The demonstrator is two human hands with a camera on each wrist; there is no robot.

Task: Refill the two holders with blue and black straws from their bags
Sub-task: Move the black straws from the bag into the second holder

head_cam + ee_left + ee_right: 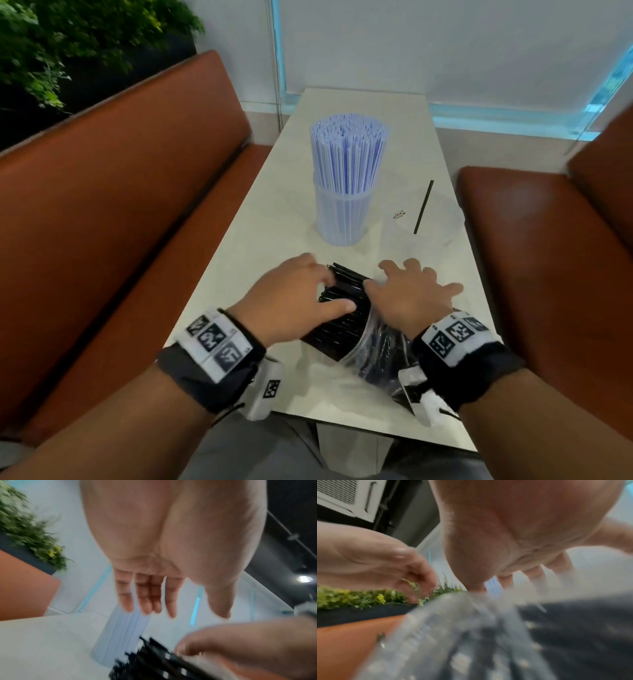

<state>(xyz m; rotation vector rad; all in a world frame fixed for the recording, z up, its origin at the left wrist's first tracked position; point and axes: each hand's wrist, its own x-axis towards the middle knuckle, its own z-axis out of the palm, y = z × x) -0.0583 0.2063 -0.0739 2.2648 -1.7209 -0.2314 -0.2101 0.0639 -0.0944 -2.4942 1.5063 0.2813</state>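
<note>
Black straws [337, 308] lie in a bundle half out of a clear plastic bag [376, 346] on the table [260, 212], under the spread, relaxed fingers of the left hand [291, 301] and right hand [411, 294]. Beyond stand blue straws [347, 154] upright in a translucent holder [340, 219]; a single black straw [423, 207] lies apart, right.

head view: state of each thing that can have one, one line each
blue straws: upright, packed in holder
blue holder: upright, full
black straws: lying flat, sticking partly out of bag
clear bag: open, on table
single black straw: leaning in the clear holder
clear holder: nearly empty
left hand: open, over bundle
right hand: open, fingers spread
</note>
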